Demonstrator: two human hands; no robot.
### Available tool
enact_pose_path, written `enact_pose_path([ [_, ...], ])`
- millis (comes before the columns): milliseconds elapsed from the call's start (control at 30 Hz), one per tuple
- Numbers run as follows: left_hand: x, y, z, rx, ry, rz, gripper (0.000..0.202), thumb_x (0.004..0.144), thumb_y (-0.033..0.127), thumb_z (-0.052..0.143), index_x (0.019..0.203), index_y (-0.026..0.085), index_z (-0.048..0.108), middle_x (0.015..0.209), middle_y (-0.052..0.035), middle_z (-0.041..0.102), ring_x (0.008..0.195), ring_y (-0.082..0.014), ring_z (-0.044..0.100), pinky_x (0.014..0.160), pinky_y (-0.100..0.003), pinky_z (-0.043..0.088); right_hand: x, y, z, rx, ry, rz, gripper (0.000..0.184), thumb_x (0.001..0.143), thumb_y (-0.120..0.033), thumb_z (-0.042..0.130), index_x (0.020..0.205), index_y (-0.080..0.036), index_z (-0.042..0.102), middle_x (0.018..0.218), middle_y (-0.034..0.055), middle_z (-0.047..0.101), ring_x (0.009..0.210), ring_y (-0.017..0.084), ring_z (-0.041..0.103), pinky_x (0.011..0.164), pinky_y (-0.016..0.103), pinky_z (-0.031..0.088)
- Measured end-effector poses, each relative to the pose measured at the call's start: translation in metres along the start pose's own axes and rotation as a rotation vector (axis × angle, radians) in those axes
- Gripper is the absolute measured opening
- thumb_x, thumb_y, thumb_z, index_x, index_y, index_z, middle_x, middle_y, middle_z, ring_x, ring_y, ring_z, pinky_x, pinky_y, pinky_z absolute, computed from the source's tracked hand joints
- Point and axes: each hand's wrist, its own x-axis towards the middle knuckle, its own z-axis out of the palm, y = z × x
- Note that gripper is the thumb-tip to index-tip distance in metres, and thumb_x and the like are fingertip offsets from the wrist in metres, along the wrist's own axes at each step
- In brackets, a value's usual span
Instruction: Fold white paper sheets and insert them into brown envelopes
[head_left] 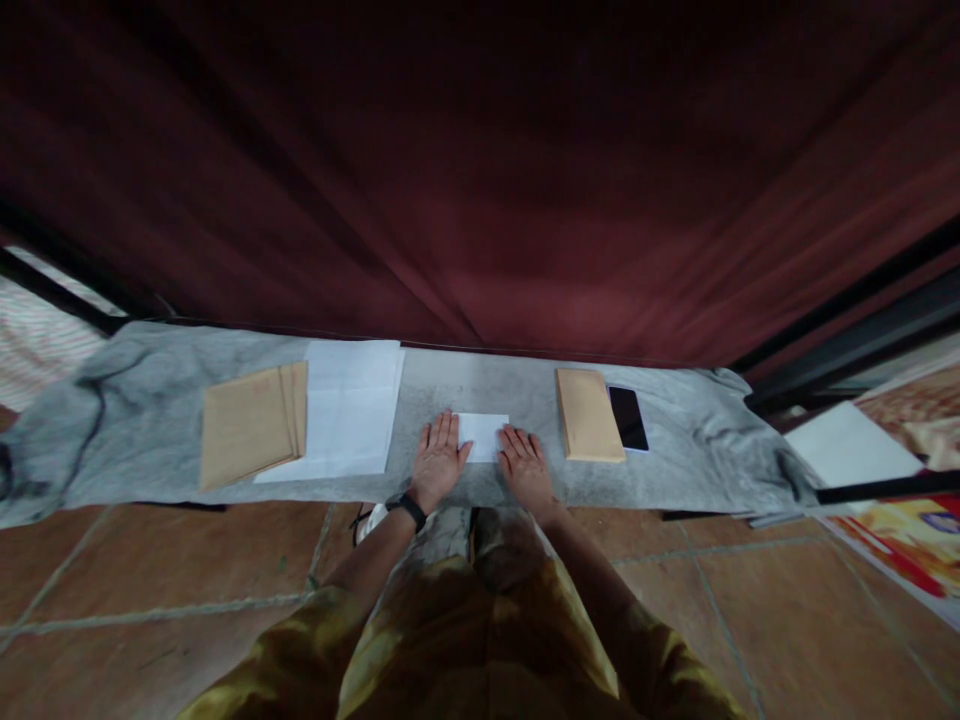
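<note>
A small white sheet of paper, seemingly folded point(484, 437), lies flat on the grey cloth in front of me. My left hand point(439, 460) rests flat over its left edge, fingers stretched out, with a dark band on the wrist. On the paper's right edge lies my right hand point(525, 465), also flat with its fingers extended. Larger white sheets point(352, 400) are spread to the left of my left hand. To the right of my right hand sits a stack of brown envelopes point(590, 415).
Several brown envelopes point(247, 425) overlap the white sheets at the left. A dark-screened phone point(628, 418) lies beside the right envelope stack. Grey cloth point(675, 440) covers the narrow table. A dark red curtain point(480, 250) hangs behind it, and frame bars point(862, 340) stand at the right.
</note>
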Motion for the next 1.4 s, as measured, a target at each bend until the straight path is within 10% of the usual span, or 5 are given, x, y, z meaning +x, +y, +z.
enact_pose_path([
  [433,0.000,0.001,-0.002,0.000,-0.030,-0.008,0.067,0.104,0.045,0.028,0.157,0.004,0.031,0.163,-0.0207,0.034,0.154,-0.0305,0.028,0.125,-0.052,0.023,-0.015,-0.039,-0.006,0.054,-0.057,-0.159,0.046,0.107,-0.037,0.042,0.153,-0.029,0.046,0.160,0.0030,0.045,0.147,0.023,0.041,0.126,0.049,0.022],
  [1067,-0.002,0.005,-0.012,-0.020,-0.050,-0.009,0.064,0.105,0.043,0.029,0.156,0.006,0.034,0.165,-0.0190,0.032,0.155,-0.0300,0.025,0.126,-0.052,0.021,-0.034,-0.014,-0.009,0.017,-0.053,-0.114,0.048,0.108,-0.036,0.040,0.154,-0.022,0.045,0.161,0.0074,0.041,0.147,0.025,0.042,0.126,0.050,0.021],
  [1400,-0.042,0.011,-0.024,-0.045,-0.073,0.299,0.052,0.105,0.044,0.039,0.153,0.027,0.044,0.165,-0.0034,0.036,0.155,-0.0249,0.027,0.127,-0.050,0.022,-0.035,-0.014,-0.009,-0.027,-0.032,-0.142,0.050,0.107,-0.035,0.042,0.154,-0.019,0.043,0.161,0.0103,0.042,0.148,0.025,0.040,0.124,0.051,0.025],
])
